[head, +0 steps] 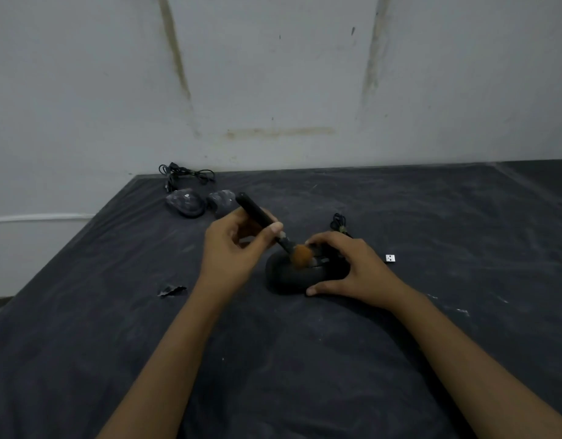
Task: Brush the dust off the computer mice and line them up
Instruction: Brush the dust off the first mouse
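Left hand (232,248) pinches the black brush (264,218) handle between thumb and fingers, handle angled up and away, orange-brown bristles (302,255) pressed on the top of the black mouse (289,275) near its button end. Right hand (355,267) grips that mouse: thumb on the near side edge, fingers curled over the far end, so the mouse sits between thumb and fingers, flat on the dark cloth-covered table (305,359) at centre. Its cable (339,221) bunches just behind the right hand, white USB plug (390,258) to the right. Two dusty mice (186,202) (221,199) lie side by side at far left, well apart from the hands, coiled cables (184,174) behind them. Small dark scrap (172,290) left of the left forearm.
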